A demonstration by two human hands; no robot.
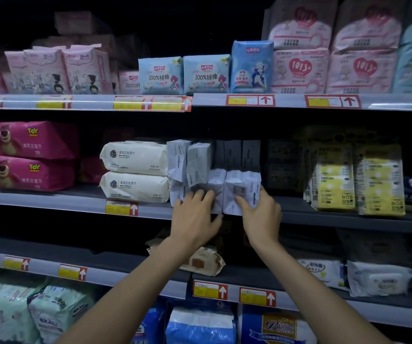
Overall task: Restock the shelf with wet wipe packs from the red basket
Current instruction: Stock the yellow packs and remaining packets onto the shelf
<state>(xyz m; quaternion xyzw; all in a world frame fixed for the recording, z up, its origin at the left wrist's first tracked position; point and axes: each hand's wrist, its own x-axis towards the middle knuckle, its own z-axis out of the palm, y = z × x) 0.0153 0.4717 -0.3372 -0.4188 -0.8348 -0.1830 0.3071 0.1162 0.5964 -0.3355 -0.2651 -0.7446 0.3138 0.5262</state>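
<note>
On the middle grey metal shelf (324, 207), right at the front edge, a person is working on a row of pale grey plastic wet wipe packs (216, 192) with both bare hands. The left hand (195, 216) is lying against the lower front of the packs. Its grip is spread, with fairly straight fingers just pressing on the wrappers and not curling round anything. The right hand (259, 214) is doing the actual holding. Its grip is pinching the rightmost grey pack (243, 187), thumb across the front face and the other fingers wrapping round the pack's right side. That pack is standing upright at the shelf lip, touching its neighbour on the left.

More of the same grey packs are standing behind and above the front row, and a couple on the left are sitting a bit crooked. Two cream-white soft wipe packs (135, 157) are lying stacked just beside them, touching. Magenta packs with a bear print (34, 140) are sitting further left. Yellow-and-white upright packs (336, 184) are standing well apart on the right. It's pretty dim, so I can't tell what's at the back of the shelf.
</note>
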